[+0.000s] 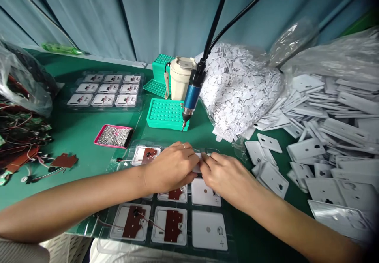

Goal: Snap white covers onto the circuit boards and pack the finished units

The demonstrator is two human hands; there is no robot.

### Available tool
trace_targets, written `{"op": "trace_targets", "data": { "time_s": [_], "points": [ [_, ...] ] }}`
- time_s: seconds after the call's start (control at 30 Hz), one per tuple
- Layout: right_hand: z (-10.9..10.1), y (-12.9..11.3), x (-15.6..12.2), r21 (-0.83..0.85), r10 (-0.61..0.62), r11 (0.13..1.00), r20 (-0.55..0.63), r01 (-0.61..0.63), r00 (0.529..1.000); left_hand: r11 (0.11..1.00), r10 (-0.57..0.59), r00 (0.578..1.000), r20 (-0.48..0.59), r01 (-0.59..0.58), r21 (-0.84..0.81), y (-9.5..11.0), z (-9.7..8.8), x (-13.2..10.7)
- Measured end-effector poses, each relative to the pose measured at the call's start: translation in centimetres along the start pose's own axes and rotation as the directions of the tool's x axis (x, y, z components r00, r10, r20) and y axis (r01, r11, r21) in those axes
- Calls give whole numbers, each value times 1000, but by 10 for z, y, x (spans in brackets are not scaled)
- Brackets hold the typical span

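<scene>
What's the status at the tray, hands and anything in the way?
Left hand, right hand: both on white plate in clear tray. Blue electric screwdriver hanging beyond, not touching them.

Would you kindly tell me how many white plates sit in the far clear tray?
9 white plates, in three rows of three in the clear tray; none look hidden.

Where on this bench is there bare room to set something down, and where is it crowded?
Green mat shows between the wire pile and the pink tray of metal bits, and in a strip between the lower clear tray and the white plates. Crowded: that tray, under the left hand and right hand, and those plates at right.
</scene>
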State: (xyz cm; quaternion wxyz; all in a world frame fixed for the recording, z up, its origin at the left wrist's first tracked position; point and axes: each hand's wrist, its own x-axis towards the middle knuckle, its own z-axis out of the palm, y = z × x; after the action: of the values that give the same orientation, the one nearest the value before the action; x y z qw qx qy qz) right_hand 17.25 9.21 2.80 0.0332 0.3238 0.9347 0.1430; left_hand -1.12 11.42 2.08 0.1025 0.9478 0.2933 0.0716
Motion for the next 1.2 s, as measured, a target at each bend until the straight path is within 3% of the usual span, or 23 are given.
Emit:
{"op": "trace_targets", "data": {
  "time_s": [0.1, 0.2, 0.3, 0.47, 0.6, 0.8, 0.93, 1.03, 1.2],
  "points": [
    [8, 17, -8, 152, -38, 986, -164, 63, 986, 989, 87, 995, -55, -79, 127, -2, 4, 2],
    [20, 32, -21, 379, 47, 922, -310, 78, 950, 959, 191, 975, -116, -160, 232, -10, 13, 4],
    [33, 37, -33, 502, 146, 863, -368, 64, 918, 967, 197, 966, -166, -164, 192, -19, 17, 6],
    [45, 35, -37, 490, 198, 866, -525, 104, 828, 992, 125, 969, -211, -120, 35, -24, 13, 6],
    [46, 32, -37, 496, 220, 864, -525, 85, 822, 997, 55, 978, -203, -66, -49, -15, 12, 6],
    [45, 19, -39, 521, 317, 853, -471, -30, 823, 996, 36, 952, -303, -60, -68, -4, 22, 11],
    [46, 15, -39, 523, 336, 852, -495, -34, 802, 995, 18, 961, -275, -44, -87, -7, 21, 10],
    [49, 20, -40, 546, 319, 838, -490, 1, 811, 986, 22, 976, -217, -57, -158, -12, 18, 4],
    [52, 24, -45, 594, 324, 805, -428, -8, 844, 977, 57, 960, -275, -111, -182, -19, 20, -4]
  ]
}}
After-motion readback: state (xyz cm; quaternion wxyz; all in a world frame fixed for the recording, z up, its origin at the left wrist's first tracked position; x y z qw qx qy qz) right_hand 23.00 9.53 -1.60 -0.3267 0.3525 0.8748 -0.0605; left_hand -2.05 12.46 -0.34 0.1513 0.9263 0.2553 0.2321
